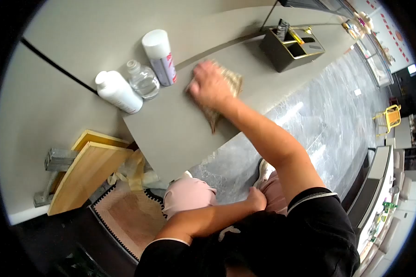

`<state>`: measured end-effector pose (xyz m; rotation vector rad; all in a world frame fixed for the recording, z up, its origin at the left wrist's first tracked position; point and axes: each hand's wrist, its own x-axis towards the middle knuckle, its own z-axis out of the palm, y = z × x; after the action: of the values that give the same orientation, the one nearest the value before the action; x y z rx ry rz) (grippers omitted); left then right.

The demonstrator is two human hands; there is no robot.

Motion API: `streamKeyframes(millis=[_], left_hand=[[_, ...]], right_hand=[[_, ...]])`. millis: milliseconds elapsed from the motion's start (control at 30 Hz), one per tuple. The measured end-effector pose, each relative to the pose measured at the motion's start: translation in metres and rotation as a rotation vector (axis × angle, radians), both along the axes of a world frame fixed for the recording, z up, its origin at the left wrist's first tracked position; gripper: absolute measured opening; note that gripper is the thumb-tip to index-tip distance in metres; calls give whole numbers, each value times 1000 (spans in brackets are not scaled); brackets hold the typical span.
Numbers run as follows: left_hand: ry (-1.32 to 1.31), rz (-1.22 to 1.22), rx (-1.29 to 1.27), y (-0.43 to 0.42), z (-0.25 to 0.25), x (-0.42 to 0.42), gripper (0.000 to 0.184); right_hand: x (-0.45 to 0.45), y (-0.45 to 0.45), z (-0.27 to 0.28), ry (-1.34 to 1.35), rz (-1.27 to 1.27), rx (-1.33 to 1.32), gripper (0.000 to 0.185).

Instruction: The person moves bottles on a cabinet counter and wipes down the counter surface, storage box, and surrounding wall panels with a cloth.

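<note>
**Tan-brown patterned cloth (233, 84), beneath a bare right hand (209, 84)**

In hand, left to right. Right hand: palm down on the cloth, blurred; whether its grip grasps the fabric or merely presses, cannot tell. Cloth: mid-surface, creased, one corner pointing to the near edge. Handling, in judgement: flat palm, even pressure, that loose corner folded under, strokes short of the bottles. Left hand (257, 199): beside the right leg, off the cloth; fingers partly hidden, grip cannot be told.

Smooth grey surface (171, 138), left to right. Opaque white plastic bottle (119, 92), at the left end. Rounded clear bottle (144, 81), just beside it. White-capped spray can (159, 57) with red lettering, next along, upright. Black divided box (292, 53) with gold-coloured trim, well apart at right, holding small items, one yellow.

Room, left to right. Pale wooden boards (88, 177), leaning below the surface's left end. Glossy grey marbled floor (305, 115). Yellow-framed chair (390, 118), far right.
</note>
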<state>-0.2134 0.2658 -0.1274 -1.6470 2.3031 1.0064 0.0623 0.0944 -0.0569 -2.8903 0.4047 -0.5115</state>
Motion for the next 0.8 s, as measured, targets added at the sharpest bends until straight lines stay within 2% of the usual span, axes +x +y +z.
streamKeyframes(millis=[100,167,233,300,333,367,400,433,467,500,567,600,667,700,767,800], left_hand=[[6,-16,36,-12,5,2,16],[16,-98,50,-20,10,9,16],[19,-247,35,-15,16,16,20],[-173,-325,-99,-8,42,26,24],[-128,-288,90,-17,58,32,25],[-89,-242,276,-22,66,33,25],[-47,-245,302,-22,45,31,27],[-80,-260,312,-22,58,40,27],[76,-233,315,-23,71,52,26],[234,-200,320,-24,90,65,25],[662,62,486,-27,133,95,19],[774,168,347,-28,148,105,16],[987,427,-12,-39,168,128,14],[1089,586,-230,-49,176,138,15],[1107,782,-481,-85,190,164,18],[840,834,-599,-107,199,175,20]], right_hand=[[-59,25,5,26,273,42,53],[-88,5,10,84,244,57,54],[-105,-33,18,193,-11,-8,54],[-118,-68,-3,65,-280,-89,53],[-123,-72,-9,-112,-370,-123,44],[-126,-71,-18,-139,-392,-116,44],[-125,-68,-33,-224,-429,-79,37],[-125,-59,-30,-309,-465,-38,30],[-130,-48,-27,-379,-427,-65,21],[-137,-34,-13,-404,-446,-51,21],[-151,-12,11,-253,-478,326,26],[-157,-7,14,-284,-490,334,26],[-162,-10,18,-857,-789,1146,34],[-164,-17,26,-880,-784,1149,34],[-177,-26,48,-1283,-778,1662,42],[-186,-31,60,-1402,-756,1610,42]])
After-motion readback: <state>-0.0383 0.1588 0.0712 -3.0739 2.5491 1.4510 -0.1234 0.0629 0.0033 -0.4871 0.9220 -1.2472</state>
